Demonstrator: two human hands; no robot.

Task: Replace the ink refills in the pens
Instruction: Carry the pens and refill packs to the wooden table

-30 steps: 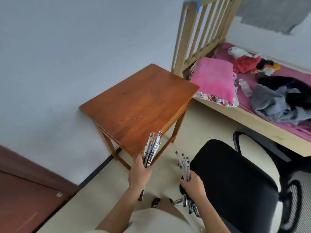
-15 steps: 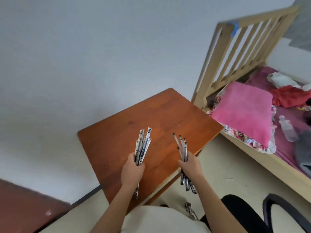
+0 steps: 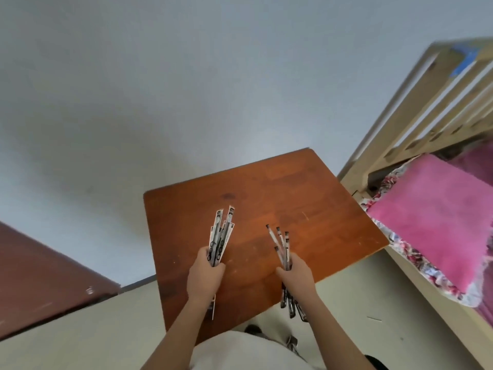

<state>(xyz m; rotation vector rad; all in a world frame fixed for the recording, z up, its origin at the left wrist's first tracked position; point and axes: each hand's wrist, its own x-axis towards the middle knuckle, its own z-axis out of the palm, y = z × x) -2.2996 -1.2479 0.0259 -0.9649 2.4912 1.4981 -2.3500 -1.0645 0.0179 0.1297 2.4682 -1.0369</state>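
The pens (image 3: 282,245) form a loose bundle in the right hand (image 3: 296,276). Its fingers are curled round the middle of the barrels. The upper ends fan toward 12 o'clock and the lower ends stick out below the fist toward 6 o'clock. At 9 o'clock of the pens, apart from them, the packaged refills (image 3: 222,235) fan out of the left hand (image 3: 205,276), whose fingers are wrapped round the lower part of the flat printed sleeves. Both bundles hang over the near half of the wooden table (image 3: 266,193). Whether either touches the wood cannot be told.

The step in hand appears to be depositing both bundles on the table before any pen is opened. Recommended procedure:

- The person lowers each bundle until it lies flat on the wood, then relaxes the fingers. A release from height is likely to scatter the pens.
- The person keeps the refills at 9 o'clock and the pens at 3 o'clock, so that the two sets do not mix.
- The person places the pens well inside the edges. The barrels look round and will probably roll toward the near edge at 6 o'clock or the edge facing the bed frame (image 3: 400,121).

The pink pillow (image 3: 440,209) lies on the bed at 3 o'clock of the table.
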